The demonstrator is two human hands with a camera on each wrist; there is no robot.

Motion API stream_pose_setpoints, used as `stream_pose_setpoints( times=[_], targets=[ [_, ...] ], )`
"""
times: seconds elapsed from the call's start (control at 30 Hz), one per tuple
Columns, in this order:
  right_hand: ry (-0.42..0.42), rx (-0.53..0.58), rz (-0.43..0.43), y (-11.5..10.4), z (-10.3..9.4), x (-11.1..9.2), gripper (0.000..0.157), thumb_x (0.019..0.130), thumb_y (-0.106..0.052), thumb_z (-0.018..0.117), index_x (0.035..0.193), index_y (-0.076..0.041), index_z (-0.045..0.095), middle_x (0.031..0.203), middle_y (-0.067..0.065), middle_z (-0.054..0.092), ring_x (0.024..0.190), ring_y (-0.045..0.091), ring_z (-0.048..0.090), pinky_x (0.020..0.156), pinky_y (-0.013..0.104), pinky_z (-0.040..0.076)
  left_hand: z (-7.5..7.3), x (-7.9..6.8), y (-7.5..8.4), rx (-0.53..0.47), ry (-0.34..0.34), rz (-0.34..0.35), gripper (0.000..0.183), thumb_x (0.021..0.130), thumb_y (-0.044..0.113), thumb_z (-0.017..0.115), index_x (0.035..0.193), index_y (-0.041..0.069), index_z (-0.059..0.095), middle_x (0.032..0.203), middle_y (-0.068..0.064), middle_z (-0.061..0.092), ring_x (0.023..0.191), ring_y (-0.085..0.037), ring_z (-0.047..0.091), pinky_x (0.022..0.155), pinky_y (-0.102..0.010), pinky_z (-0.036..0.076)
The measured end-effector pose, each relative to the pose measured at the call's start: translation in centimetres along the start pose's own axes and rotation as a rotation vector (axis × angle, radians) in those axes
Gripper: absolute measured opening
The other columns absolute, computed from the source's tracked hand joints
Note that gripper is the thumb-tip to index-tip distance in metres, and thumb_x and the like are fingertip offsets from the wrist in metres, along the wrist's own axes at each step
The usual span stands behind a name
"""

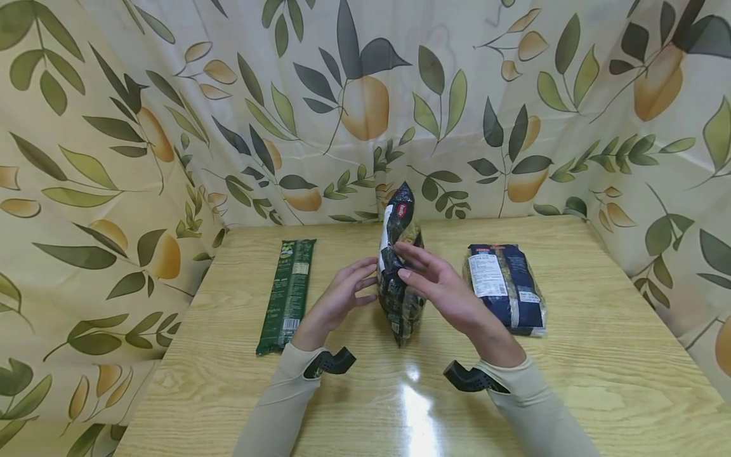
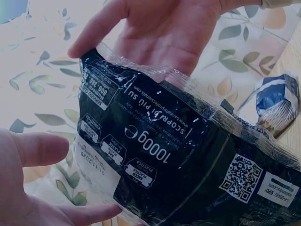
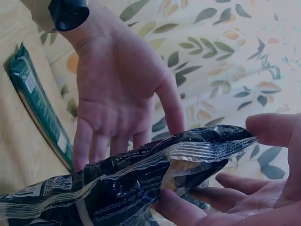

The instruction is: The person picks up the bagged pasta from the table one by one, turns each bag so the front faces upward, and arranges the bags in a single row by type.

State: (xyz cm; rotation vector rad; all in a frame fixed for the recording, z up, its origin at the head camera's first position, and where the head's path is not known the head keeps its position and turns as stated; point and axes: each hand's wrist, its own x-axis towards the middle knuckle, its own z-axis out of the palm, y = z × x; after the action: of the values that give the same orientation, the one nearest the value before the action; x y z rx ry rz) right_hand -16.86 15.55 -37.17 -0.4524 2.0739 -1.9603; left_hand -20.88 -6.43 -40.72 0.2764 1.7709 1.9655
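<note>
A dark plastic bag of pasta (image 1: pixel 401 311) stands on edge at the middle of the table, a clear window showing yellowish contents. My left hand (image 1: pixel 342 289) is at its left side, fingers extended with the tips right at the film. From the right, my right hand (image 1: pixel 448 289) reaches over the bag, thumb and fingertips against it. The left wrist view shows "1000g" and a QR code on the bag (image 2: pixel 164 141). In the right wrist view my right thumb (image 3: pixel 270 129) is at one end of the bag (image 3: pixel 122 193) and a finger touches its side.
A long green packet (image 1: pixel 285 295) lies left of the bag. At the right lies a blue packet (image 1: pixel 514 273) with a white label. The wooden table (image 1: pixel 194 387) meets a leaf-and-fruit patterned curtain (image 1: pixel 365 57) at the back and sides.
</note>
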Motion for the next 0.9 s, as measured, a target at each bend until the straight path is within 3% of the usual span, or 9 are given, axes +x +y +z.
stream_pose_setpoints(
  times=[0.57,0.73,0.9],
  targets=[
    [-0.055,-0.011,-0.017,0.2,0.9,0.2,0.062,0.109,-0.023,0.051,0.164,-0.010,0.026,0.173,0.015,0.022,0.158,0.039,0.025,0.125,0.061,0.024,-0.3,-0.3,0.4,-0.041,0.013,0.013,0.060,0.110,0.031,0.039,0.160,-0.001,0.029,0.169,-0.019,0.028,0.155,-0.043,0.028,0.119,-0.068,0.032],
    [-0.056,-0.031,-0.017,0.4,1.1,0.2,0.061,0.108,-0.025,0.052,0.163,-0.011,0.028,0.172,0.012,0.025,0.158,0.039,0.025,0.126,0.062,0.022,-0.5,-0.3,0.7,-0.052,0.017,0.031,0.058,0.110,0.031,0.038,0.158,-0.002,0.033,0.169,-0.017,0.027,0.156,-0.042,0.027,0.118,-0.070,0.032],
    [-0.069,-0.049,0.011,0.7,1.4,0.2,0.063,0.108,-0.028,0.053,0.163,-0.010,0.028,0.170,0.014,0.031,0.156,0.041,0.028,0.126,0.063,0.023,-1.0,-0.5,0.9,-0.062,0.035,0.030,0.064,0.109,0.033,0.040,0.162,0.000,0.025,0.169,-0.018,0.024,0.156,-0.045,0.024,0.118,-0.072,0.029]
  ],
)
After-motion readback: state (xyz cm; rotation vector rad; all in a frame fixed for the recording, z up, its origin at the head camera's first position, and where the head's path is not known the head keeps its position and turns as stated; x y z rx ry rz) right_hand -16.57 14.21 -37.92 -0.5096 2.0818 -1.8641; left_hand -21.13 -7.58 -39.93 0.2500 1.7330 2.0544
